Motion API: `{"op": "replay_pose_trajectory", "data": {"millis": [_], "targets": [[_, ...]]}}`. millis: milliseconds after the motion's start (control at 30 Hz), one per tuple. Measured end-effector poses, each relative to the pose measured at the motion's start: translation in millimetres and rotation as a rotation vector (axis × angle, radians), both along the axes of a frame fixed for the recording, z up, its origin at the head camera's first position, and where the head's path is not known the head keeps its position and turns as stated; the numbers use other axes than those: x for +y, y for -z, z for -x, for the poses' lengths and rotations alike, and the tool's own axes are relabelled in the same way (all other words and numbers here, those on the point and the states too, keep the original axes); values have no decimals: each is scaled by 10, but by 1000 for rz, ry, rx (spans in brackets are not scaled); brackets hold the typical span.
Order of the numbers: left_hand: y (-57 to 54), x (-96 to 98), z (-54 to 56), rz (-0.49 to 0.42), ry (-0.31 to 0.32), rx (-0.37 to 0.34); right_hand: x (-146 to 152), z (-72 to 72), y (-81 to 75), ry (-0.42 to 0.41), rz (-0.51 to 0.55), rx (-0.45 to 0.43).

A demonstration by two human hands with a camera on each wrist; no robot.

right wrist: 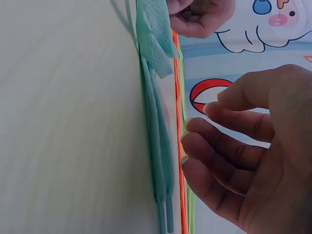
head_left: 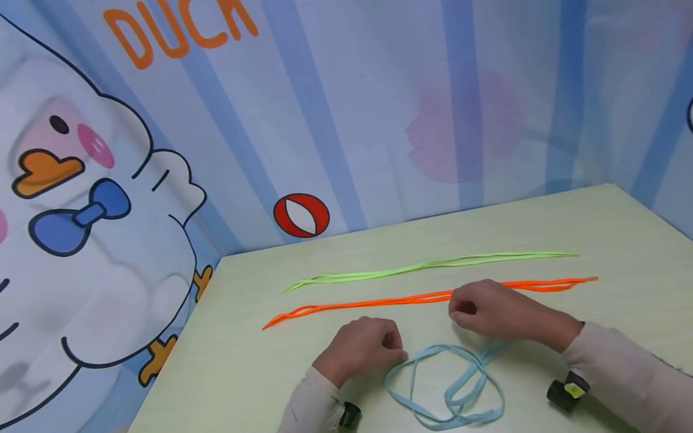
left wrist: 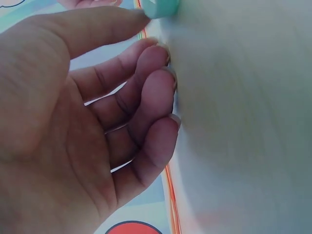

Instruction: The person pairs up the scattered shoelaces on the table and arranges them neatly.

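A light blue flat shoelace (head_left: pixel 489 385) lies in loose loops on the table near the front. My left hand (head_left: pixel 363 349) rests at the left side of these loops, fingers loosely curled. In the left wrist view the thumb tip lies against or just in front of the lace (left wrist: pixel 163 7); no pinch shows. My right hand (head_left: pixel 489 310) hovers by the orange shoelace (head_left: pixel 373 302), covering part of it, its curled fingers holding nothing. The blue lace's two tipped ends (right wrist: pixel 168 214) lie side by side near it. Behind is a green shoelace (head_left: pixel 373 275).
The orange and green laces stretch left to right, roughly parallel, each doubled. A pale wooden table (head_left: pixel 216 361) meets a cartoon-printed cloth backdrop (head_left: pixel 373 120) along its back and left edges. Dark wrist devices (head_left: pixel 568 391) sit below the sleeves.
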State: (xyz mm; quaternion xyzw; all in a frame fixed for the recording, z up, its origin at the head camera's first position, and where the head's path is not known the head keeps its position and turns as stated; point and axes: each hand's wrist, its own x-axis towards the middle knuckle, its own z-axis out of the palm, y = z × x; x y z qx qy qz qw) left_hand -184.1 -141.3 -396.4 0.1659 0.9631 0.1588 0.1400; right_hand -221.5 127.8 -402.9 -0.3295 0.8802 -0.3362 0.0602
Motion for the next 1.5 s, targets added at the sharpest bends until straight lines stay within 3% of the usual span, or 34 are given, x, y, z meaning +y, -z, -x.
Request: {"op": "replay_pose_trajectory", "data": {"millis": [167, 500, 1100, 1300, 1500], "targets": [[6, 22, 7, -10, -16, -24, -48, -8, 56, -45, -35, -49], [20, 56, -20, -16, 29, 3, -120, -70, 102, -138, -73, -79], [35, 46, 9, -39, 65, -4, -204, -166, 99, -201, -136, -94], [35, 30, -6, -93, 101, -28, -217, -212, 87, -244, -143, -97], [31, -4, -15, -187, 143, -89, -188, -230, 79, -305, -61, -192]]}}
